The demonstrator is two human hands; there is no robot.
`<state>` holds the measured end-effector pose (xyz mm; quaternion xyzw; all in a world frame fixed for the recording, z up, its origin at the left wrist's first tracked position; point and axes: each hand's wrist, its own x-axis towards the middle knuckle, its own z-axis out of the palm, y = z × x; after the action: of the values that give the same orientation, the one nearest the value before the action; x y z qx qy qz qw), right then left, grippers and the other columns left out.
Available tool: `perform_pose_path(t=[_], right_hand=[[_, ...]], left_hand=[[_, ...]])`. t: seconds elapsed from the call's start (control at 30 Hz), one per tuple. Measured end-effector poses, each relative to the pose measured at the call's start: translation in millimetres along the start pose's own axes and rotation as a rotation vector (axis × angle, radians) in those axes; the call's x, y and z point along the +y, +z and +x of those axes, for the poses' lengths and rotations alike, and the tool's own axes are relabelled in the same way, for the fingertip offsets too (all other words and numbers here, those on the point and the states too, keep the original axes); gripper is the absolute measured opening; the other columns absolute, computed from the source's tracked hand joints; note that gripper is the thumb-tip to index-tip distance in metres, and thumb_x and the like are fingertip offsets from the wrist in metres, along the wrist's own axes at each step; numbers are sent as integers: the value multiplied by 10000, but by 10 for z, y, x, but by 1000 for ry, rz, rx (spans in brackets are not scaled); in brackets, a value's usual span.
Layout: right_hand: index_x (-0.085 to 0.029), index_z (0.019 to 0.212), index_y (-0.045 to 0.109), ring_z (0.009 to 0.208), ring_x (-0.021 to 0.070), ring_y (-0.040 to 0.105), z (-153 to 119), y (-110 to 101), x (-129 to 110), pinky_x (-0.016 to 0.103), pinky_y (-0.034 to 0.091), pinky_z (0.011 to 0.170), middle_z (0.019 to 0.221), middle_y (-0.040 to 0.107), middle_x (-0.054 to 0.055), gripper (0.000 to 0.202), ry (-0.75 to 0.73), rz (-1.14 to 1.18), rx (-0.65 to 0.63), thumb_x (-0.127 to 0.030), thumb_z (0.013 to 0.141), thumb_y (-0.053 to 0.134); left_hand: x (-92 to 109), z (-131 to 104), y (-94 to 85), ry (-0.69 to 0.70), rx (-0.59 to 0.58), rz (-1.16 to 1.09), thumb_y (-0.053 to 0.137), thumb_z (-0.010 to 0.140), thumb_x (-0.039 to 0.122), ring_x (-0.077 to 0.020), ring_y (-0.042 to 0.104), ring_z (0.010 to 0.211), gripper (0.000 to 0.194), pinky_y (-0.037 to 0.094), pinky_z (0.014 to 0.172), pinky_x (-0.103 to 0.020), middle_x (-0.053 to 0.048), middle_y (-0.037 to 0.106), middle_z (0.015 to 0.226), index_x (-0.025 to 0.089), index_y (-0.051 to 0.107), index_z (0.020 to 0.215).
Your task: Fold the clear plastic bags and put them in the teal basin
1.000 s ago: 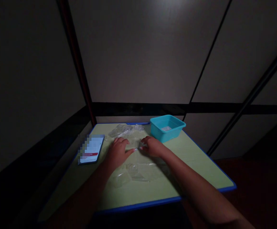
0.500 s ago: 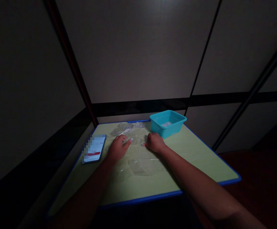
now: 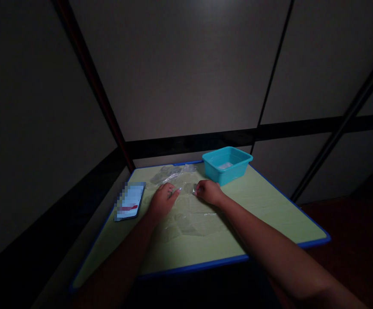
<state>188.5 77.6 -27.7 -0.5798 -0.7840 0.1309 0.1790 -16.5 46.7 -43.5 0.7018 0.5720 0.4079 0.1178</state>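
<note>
The left hand (image 3: 163,202) and right hand (image 3: 208,192) have drawn slightly apart. Thumbs and fingers pinch the clear plastic (image 3: 194,222), which lies spread on the table (image 3: 266,210), right of the phone (image 3: 132,198), nearer than the tub (image 3: 233,174).

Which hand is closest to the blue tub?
The right hand: it's just in front of the blue tub, while the left hand is farther away, over beside the phone.
</note>
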Motion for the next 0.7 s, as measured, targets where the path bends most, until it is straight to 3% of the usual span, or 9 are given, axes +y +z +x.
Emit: perform_pose_path(t=[0.2,0.57,0.7], right_hand=[[-197,822,680,815,161,582,-15,-45,-22,238,329,640,877,689,48,144,-83,42,21,-269,803,556],[-215,921,683,950,199,572,-78,-52,17,283,393,818,964,668,44,255,-312,119,16,-147,691,597],[-201,926,688,925,195,586,-96,-68,21,276,404,804,957,673,51,258,-351,143,4,-143,692,595]], left_hand=[[96,-18,-20,43,-19,-71,541,779,389,-180,576,795,275,490,741,-337,-52,595,877,169,548,943],[73,-37,-26,51,-86,-68,647,707,319,-166,584,803,438,505,744,-349,-75,529,1090,179,508,1098],[59,-47,-33,149,-139,24,720,649,286,-236,538,1035,639,447,896,-393,-91,494,1221,212,471,1232]])
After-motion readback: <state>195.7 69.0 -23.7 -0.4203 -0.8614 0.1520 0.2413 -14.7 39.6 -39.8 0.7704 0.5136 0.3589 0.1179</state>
